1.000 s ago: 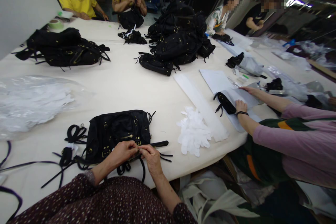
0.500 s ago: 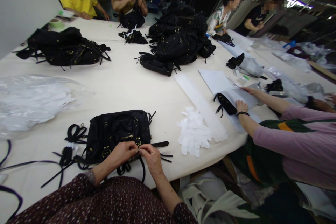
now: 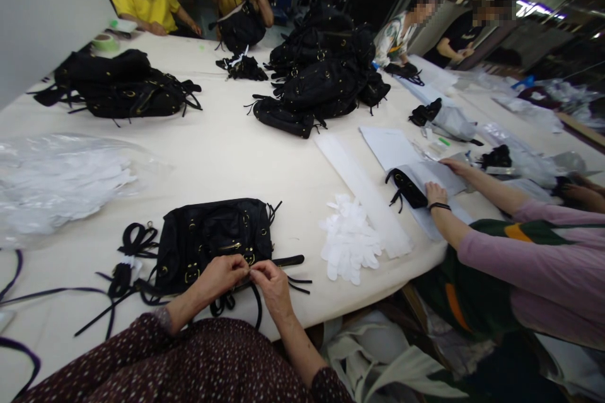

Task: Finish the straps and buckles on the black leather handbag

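Observation:
A black handbag [image 3: 215,230] with brass-coloured buckles, rings and a zip lies flat in front of me. Over its near right buckle, my left hand [image 3: 230,272] pinches with thumb and forefinger. My right hand [image 3: 271,282] pinches at the same spot, its fingertips meeting the left ones. What sits between them is too small to make out; it may belong to the strap by the buckle. A dark strap end [image 3: 289,261] sticks out to the right of the bag. Beside its left edge lie a coiled black strap [image 3: 137,238] and a bundle tied with white [image 3: 121,277].
White cut pieces [image 3: 352,239] lie right of the bag, beside a white strip [image 3: 362,195]. A clear plastic bag [image 3: 61,182] of white pieces is at left. Black bags [image 3: 326,75] are piled farther back. At right, a co-worker's hands [image 3: 437,192] handle a black item on paper.
My hands stay pinched at the same place on the handbag. Across the table, a co-worker has lifted a black bag higher. The view has shifted very slightly.

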The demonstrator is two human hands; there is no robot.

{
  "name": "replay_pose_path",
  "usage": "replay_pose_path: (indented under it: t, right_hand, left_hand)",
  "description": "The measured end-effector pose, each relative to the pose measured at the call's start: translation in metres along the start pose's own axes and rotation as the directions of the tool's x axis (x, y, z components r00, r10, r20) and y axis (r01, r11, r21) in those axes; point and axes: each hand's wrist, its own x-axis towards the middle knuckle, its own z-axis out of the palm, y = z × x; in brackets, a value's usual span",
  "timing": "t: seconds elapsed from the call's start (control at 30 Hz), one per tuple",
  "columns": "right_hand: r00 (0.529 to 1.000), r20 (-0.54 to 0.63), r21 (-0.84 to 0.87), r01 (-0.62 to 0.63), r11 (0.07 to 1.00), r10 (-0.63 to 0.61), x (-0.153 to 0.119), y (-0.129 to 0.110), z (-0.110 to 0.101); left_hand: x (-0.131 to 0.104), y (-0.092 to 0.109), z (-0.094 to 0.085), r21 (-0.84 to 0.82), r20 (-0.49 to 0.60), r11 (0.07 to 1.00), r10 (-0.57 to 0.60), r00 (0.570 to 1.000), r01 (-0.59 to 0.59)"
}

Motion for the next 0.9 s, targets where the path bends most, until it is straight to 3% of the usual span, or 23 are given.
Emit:
replay_pose_path:
  t: [0.17, 0.6, 0.9]
  right_hand:
    - [0.990, 0.005, 0.235, -0.141, 0.962, 0.144, 0.0015, 0.0083, 0.0002]
    - [0.989, 0.066, 0.285, -0.144, 0.948, 0.130, 0.0025, 0.0107, 0.0013]
    - [0.995, 0.061, 0.216, -0.092, 0.972, 0.081, 0.0028, 0.0065, -0.0004]
  left_hand:
    - [0.0023, -0.0022, 0.0007, -0.007, 0.004, 1.000, 0.005, 1.000, -0.005]
    - [0.0014, 0.0030, -0.0006, 0.027, 0.014, 0.999, 0.024, 1.000, -0.025]
    - [0.0029, 0.0007, 0.0001, 0.031, 0.016, 0.999, 0.021, 1.000, -0.021]
